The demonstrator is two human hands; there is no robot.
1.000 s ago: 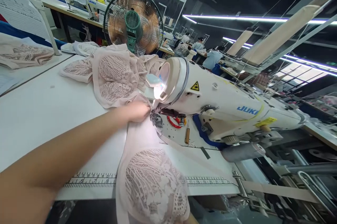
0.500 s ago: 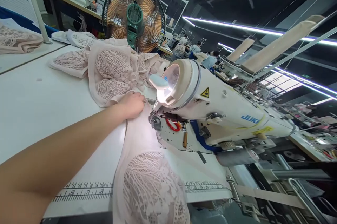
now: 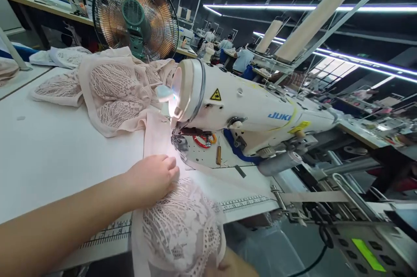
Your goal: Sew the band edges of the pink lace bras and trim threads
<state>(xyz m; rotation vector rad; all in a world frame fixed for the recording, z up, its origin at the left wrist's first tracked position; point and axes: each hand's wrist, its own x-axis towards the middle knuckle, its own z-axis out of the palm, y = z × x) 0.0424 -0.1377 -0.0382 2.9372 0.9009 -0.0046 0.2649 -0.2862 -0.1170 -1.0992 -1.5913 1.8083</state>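
Observation:
A pale pink lace bra (image 3: 182, 229) runs from the sewing machine's needle area over the table's front edge. My left hand (image 3: 154, 179) is closed on its plain band, fingers curled over the fabric just in front of the presser foot (image 3: 177, 140). At the bottom edge, my right hand (image 3: 236, 265) shows only in part against the lower side of the lace cup, its fingers hidden by fabric. The white sewing machine (image 3: 247, 107) stands right of the left hand with its lamp lit. More of the lace fabric (image 3: 112, 88) lies bunched behind the needle.
A screwdriver (image 3: 218, 154) and a red ring-shaped thing (image 3: 201, 141) lie under the machine arm. Printed rulers (image 3: 244, 203) mark the front edge of the table. Behind stands a large fan (image 3: 135, 16). A control box (image 3: 365, 248) is at lower right; people work farther back.
My left hand has moved from behind the needle toward me, onto the band near the front cup. My right hand has come into view at the bottom. The camera view has shifted right.

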